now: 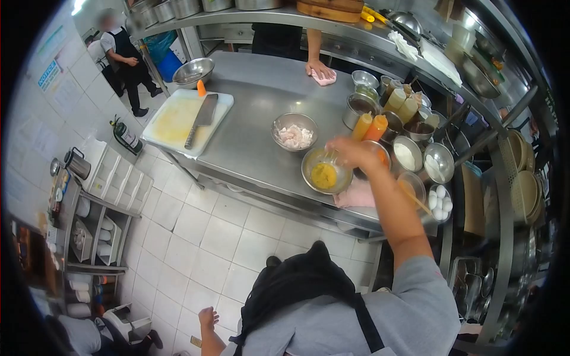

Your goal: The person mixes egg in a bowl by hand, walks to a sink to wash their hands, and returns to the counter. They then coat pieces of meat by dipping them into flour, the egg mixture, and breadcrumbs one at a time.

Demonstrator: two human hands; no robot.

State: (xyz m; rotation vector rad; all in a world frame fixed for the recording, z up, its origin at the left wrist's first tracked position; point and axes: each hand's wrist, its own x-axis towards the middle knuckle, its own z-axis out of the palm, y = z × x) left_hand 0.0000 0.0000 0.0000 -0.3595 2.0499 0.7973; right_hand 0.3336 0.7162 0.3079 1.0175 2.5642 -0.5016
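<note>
My right hand (350, 152) is over the right rim of a metal mixing bowl (306, 175) that holds a yellow mixture (323, 175). The hand is blurred, and its fingers look curled around something pale and thin that I cannot make out above the bowl. Behind it stands another metal bowl with pale raw pieces (295, 136), perhaps meat or seafood. My left hand (208, 318) hangs low at my side above the floor, fingers loosely bent and apart, holding nothing.
Sauce bottles (376, 126), bowls of white powder (407, 154) and a bowl of eggs (439, 203) crowd the right. A cleaver (203, 118) lies on a cutting board (221, 113) at left. Across the table, a co-worker's hand (319, 66) presses a pink cloth (323, 78).
</note>
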